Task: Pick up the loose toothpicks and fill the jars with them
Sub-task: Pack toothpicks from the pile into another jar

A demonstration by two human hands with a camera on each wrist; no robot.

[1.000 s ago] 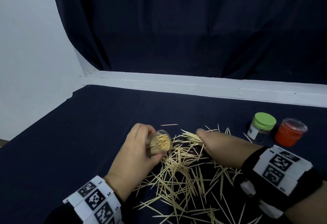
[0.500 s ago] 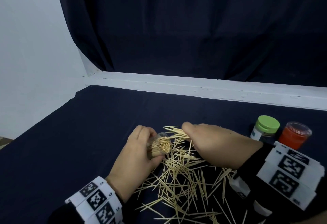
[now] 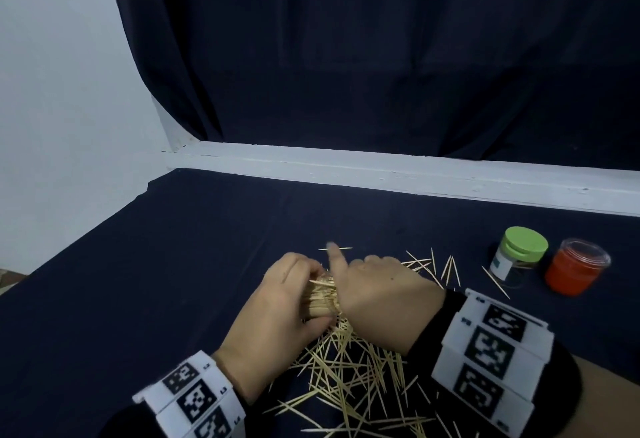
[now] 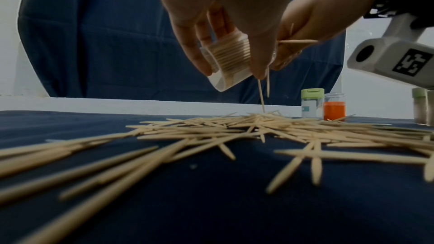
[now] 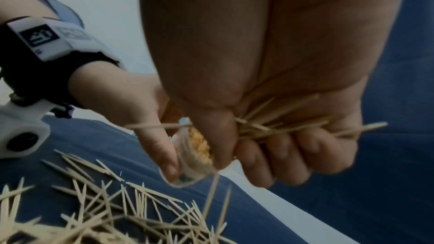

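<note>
My left hand (image 3: 284, 302) grips a small clear jar (image 4: 229, 60) tilted on its side above the table, packed with toothpicks. My right hand (image 3: 374, 295) holds a bundle of toothpicks (image 5: 277, 125) in curled fingers, pressed against the jar's mouth (image 5: 199, 147); its index finger sticks up. In the head view the jar is mostly hidden between both hands. Two toothpicks (image 4: 262, 96) hang or fall below the jar. A heap of loose toothpicks (image 3: 349, 375) lies on the dark blue cloth under and in front of the hands.
A green-lidded jar (image 3: 519, 254) and a clear jar of orange-red contents (image 3: 575, 271) stand at the right. A few stray toothpicks (image 3: 446, 268) lie between them and my hands. A white ledge (image 3: 381, 174) and dark curtain close the back.
My right hand has carried its bundle left from the heap up to the jar's mouth, now covering it. The left hand has kept the jar roughly in place.
</note>
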